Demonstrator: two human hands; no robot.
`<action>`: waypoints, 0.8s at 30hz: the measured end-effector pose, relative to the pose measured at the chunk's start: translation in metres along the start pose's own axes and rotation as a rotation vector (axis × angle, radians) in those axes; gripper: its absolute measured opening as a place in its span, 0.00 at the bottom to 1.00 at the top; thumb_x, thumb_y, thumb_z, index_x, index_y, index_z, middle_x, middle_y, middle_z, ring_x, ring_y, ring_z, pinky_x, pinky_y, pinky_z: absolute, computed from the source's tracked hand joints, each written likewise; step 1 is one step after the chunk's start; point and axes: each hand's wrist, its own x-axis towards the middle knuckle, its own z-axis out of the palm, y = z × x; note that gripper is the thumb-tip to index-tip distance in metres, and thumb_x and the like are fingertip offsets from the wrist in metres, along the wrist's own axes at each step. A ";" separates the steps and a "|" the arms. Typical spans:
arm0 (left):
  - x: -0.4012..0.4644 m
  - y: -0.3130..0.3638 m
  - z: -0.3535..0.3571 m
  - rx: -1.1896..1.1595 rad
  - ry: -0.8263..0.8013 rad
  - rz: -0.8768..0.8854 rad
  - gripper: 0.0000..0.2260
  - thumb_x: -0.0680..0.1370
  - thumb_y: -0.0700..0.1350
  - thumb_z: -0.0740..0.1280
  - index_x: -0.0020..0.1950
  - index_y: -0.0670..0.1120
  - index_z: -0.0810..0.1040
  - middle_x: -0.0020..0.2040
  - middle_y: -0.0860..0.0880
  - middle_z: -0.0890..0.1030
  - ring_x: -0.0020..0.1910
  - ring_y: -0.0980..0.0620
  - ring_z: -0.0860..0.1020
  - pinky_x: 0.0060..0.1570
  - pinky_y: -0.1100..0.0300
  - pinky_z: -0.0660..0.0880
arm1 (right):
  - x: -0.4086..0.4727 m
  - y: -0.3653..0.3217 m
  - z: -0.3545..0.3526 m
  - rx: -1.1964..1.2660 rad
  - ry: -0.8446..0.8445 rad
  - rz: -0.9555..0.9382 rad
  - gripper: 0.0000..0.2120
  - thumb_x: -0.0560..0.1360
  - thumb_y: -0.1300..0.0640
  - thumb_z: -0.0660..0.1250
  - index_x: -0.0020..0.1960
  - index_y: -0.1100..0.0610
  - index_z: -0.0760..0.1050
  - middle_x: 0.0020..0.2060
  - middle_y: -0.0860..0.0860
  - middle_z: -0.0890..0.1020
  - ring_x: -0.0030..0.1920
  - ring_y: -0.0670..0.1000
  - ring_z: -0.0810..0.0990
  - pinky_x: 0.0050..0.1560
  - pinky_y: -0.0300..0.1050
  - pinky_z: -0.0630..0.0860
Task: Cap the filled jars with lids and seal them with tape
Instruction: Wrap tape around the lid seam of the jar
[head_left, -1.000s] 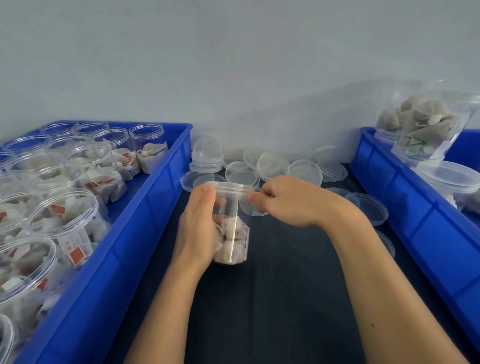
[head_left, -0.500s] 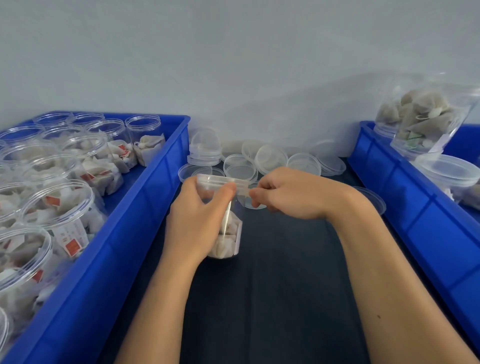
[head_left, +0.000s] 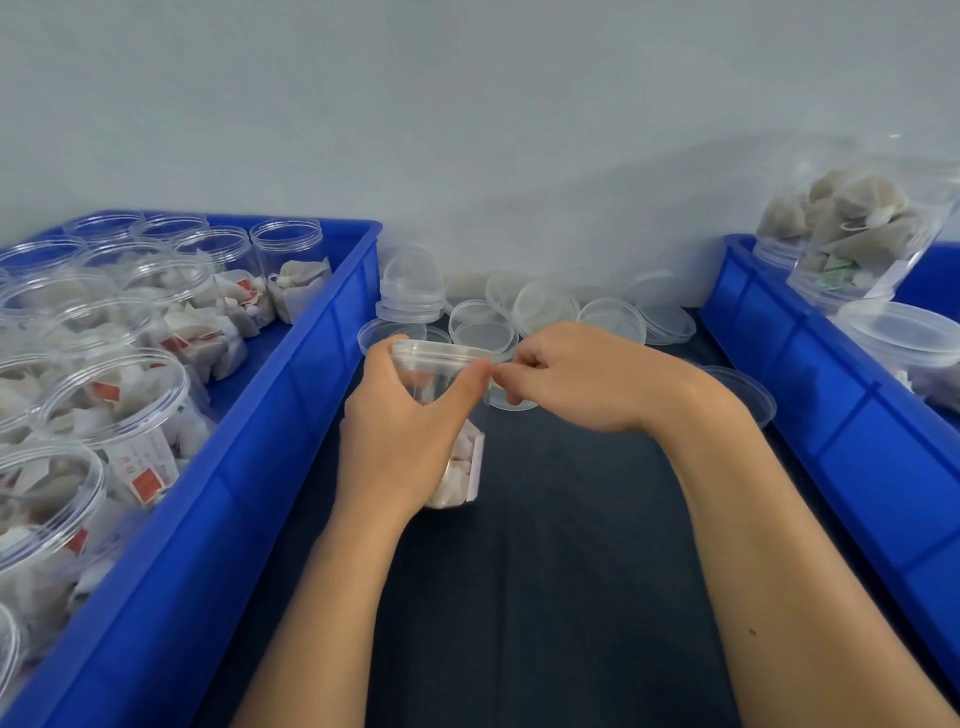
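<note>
A clear plastic jar (head_left: 460, 462) with tea bags inside stands on the dark table mat, capped with a clear lid (head_left: 441, 356). My left hand (head_left: 402, 436) grips the jar around its upper side, thumb up against the lid's edge. My right hand (head_left: 582, 379) is beside the lid on the right, its fingertips pinching something thin and clear at the rim, likely tape, which is too faint to make out. Loose clear lids (head_left: 540, 309) lie in a heap just behind the jar.
A blue bin (head_left: 291, 415) on the left holds several open jars of tea bags. A second blue bin (head_left: 810, 374) on the right holds capped jars and a bag of tea bags (head_left: 857, 228). A grey wall rises behind.
My left hand shifted around the jar, the thumb coming up to the lid's edge. The jar moved slightly left. My right hand stayed pinched at the rim.
</note>
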 end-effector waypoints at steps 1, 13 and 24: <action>0.000 0.000 -0.001 -0.004 -0.004 -0.008 0.31 0.64 0.73 0.71 0.63 0.61 0.74 0.51 0.73 0.79 0.48 0.71 0.79 0.41 0.63 0.75 | 0.001 0.000 0.001 -0.002 0.004 -0.001 0.28 0.82 0.37 0.59 0.53 0.61 0.82 0.39 0.57 0.82 0.37 0.56 0.76 0.42 0.53 0.74; 0.003 -0.004 -0.002 -0.078 -0.033 -0.091 0.29 0.62 0.73 0.73 0.56 0.60 0.77 0.48 0.65 0.84 0.44 0.65 0.84 0.42 0.60 0.77 | -0.004 0.002 -0.002 0.033 -0.036 0.012 0.31 0.81 0.31 0.59 0.52 0.60 0.81 0.37 0.50 0.76 0.38 0.51 0.77 0.46 0.51 0.75; 0.002 -0.001 -0.004 0.003 0.020 -0.036 0.29 0.61 0.74 0.74 0.53 0.59 0.76 0.49 0.68 0.81 0.46 0.69 0.80 0.39 0.62 0.75 | -0.015 -0.002 -0.006 0.026 -0.033 0.023 0.21 0.84 0.42 0.58 0.52 0.57 0.80 0.40 0.52 0.81 0.40 0.53 0.79 0.46 0.51 0.76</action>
